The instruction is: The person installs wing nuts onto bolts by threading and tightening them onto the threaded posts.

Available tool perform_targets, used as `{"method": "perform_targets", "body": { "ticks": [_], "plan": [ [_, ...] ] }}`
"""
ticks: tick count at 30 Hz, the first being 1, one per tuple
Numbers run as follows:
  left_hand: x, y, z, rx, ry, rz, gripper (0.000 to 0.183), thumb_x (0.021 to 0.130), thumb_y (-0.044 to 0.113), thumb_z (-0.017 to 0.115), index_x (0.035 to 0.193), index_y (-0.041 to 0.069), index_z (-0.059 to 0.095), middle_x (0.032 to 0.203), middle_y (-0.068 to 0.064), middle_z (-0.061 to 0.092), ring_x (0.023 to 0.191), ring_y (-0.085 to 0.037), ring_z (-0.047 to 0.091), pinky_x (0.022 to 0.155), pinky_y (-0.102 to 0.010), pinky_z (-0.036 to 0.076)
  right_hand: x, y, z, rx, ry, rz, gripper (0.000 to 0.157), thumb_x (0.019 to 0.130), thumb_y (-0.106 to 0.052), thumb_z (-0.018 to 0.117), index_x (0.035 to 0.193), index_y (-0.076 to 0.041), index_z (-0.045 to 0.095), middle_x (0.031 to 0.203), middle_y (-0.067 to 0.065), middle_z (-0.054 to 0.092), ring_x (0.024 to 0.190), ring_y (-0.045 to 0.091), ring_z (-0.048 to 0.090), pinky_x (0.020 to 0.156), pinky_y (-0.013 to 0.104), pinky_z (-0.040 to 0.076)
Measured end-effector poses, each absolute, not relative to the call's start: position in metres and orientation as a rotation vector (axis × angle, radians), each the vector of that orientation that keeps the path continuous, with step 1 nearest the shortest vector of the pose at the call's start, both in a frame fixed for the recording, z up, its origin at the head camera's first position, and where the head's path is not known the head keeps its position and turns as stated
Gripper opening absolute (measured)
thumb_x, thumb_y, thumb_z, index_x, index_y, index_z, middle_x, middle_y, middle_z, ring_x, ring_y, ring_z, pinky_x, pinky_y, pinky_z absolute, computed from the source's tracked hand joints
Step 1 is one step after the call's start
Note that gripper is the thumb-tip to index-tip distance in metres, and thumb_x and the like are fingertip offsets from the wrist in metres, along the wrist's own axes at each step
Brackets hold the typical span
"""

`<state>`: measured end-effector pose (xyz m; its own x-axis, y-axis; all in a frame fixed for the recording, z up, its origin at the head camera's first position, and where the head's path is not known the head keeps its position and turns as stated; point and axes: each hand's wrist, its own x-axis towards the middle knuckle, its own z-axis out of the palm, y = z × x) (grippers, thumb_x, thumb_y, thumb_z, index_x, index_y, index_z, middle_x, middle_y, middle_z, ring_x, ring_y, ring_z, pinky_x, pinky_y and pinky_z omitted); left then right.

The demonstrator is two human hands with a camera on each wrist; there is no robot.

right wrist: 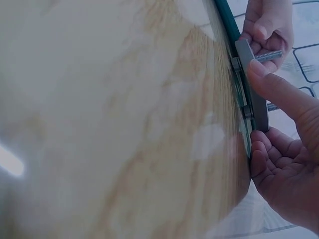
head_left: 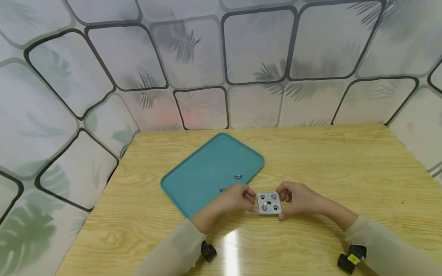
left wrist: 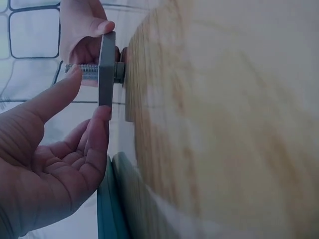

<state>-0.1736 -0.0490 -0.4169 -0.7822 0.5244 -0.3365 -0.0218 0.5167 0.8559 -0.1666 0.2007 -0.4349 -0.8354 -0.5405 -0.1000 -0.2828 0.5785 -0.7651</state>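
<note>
pointing upward, bolts [head_left: 264, 206] through plate [head_left: 271, 206]

Rear wall covering [head_left: 257, 46]: lt. gry/wht., printed w/ rounded-rect. outlines [head_left: 292, 42] in blk. & gry., plus gry. frond motifs [head_left: 186, 46]; mat'l can't be confirmed. Faint pink area [head_left: 203, 113] low, L of ctr. Side section [head_left: 38, 103], L: same pattern, angled toward viewer, w/ grn. leaf print [head_left: 31, 230] at bottom. Tabletop [head_left: 345, 161]: lt. yel.-brn. woodgrain, glossy; rear edge runs along base of covering. Bright wht. reflection [head_left: 231, 253] at near side, approx. ctr. Wrist views: dimmer, bluish cast.
</note>
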Motion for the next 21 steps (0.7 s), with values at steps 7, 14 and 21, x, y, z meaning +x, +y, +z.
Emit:
{"method": "perform_targets", "body": {
  "ticks": [7,14,21],
  "plan": [
    [-0.176,-0.057,-0.414,0.410,2.135,1.307,0.035,0.075,0.005,0.078,0.105,-0.004,0.062,0.088,-0.005,0.064,0.080,-0.011,0.061,0.072,-0.023,0.051,-0.167,0.199,-0.432,-0.657,2.485,-1.097,0.062,0.058,-0.025,0.089,0.103,0.004,0.057,0.083,0.003,0.053,0.074,0.012,0.047,0.064,0.022,0.042],
    [-0.182,-0.073,-0.409,0.423,2.106,1.363,0.031,0.081,0.004,0.073,0.108,-0.007,0.062,0.091,-0.008,0.066,0.081,-0.011,0.061,0.075,-0.026,0.051,-0.167,0.199,-0.433,-0.648,2.487,-1.080,0.063,0.059,-0.027,0.089,0.104,0.003,0.057,0.084,0.002,0.053,0.075,0.012,0.046,0.064,0.022,0.042],
    [-0.186,-0.090,-0.401,0.478,2.120,1.400,0.025,0.085,0.006,0.069,0.107,-0.007,0.066,0.098,-0.016,0.069,0.083,-0.010,0.063,0.079,-0.027,0.051,-0.168,0.201,-0.436,-0.662,2.488,-1.082,0.064,0.059,-0.028,0.089,0.105,0.003,0.057,0.084,0.002,0.053,0.074,0.011,0.047,0.064,0.022,0.042]
  ]
}}
